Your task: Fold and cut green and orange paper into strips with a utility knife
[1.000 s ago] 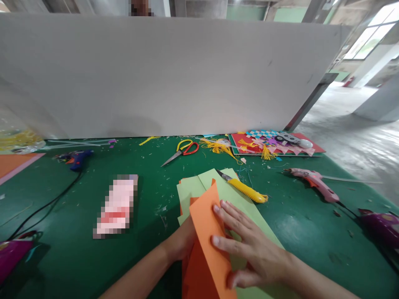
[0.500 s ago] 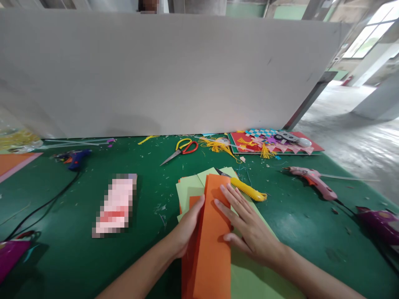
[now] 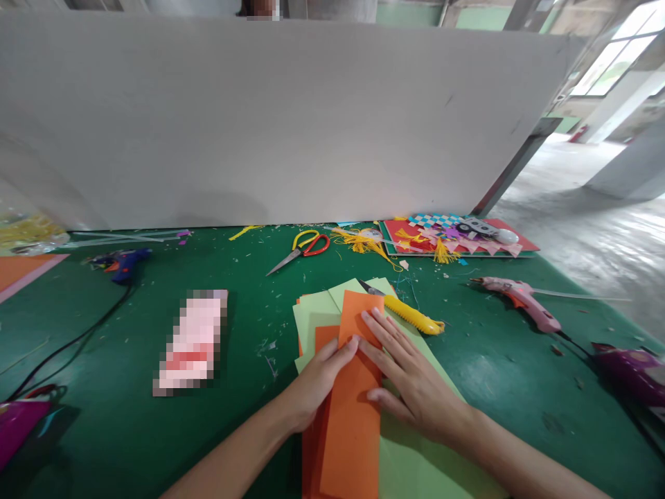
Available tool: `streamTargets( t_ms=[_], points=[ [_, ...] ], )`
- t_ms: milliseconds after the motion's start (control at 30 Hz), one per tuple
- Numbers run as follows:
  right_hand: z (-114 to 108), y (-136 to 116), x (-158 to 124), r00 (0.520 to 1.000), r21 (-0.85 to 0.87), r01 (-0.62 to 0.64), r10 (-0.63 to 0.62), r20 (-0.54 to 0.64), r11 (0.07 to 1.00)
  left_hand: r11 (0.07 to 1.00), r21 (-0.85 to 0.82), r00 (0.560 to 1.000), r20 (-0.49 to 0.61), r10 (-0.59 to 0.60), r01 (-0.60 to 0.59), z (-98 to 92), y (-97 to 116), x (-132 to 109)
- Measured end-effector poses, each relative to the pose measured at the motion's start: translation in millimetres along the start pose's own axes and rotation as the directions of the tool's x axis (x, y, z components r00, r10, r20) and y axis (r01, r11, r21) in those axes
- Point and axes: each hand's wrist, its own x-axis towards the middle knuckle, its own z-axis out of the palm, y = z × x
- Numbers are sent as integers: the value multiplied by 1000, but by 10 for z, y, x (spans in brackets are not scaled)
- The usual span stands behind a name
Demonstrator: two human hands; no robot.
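A folded orange paper [image 3: 353,423] lies lengthwise on a stack of light green sheets [image 3: 420,457], with more orange paper beneath its left side. My left hand [image 3: 319,381] grips its left edge, thumb on top and the other fingers partly hidden. My right hand [image 3: 410,378] rests with spread fingers on the right part of the orange paper. Just beyond my right fingers, a yellow-handled craft knife [image 3: 413,315] lies across the green sheets.
Scissors [image 3: 304,251] lie beyond the papers. A pink glue gun [image 3: 522,301] is at the right, a blue one [image 3: 125,265] at the left. A pixelated pink item [image 3: 192,343] lies left of my hands. A grey partition [image 3: 280,125] borders the green table [image 3: 239,443].
My left thumb has moved right and onto the top of the orange paper. The folded paper's upper layer has shifted slightly left and lies flatter.
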Motion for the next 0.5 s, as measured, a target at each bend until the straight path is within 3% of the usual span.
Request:
streamTargets(
  t_ms=[333,500],
  points=[
    [32,8,-22,1000,-51,-2,2,2,999,1000,-7,996,-88,-2,2,33,-27,-6],
    [46,0,-12,1000,-65,-20,19,-10,998,998,-56,998,-64,-1,-3,67,-48,-27]
  ],
)
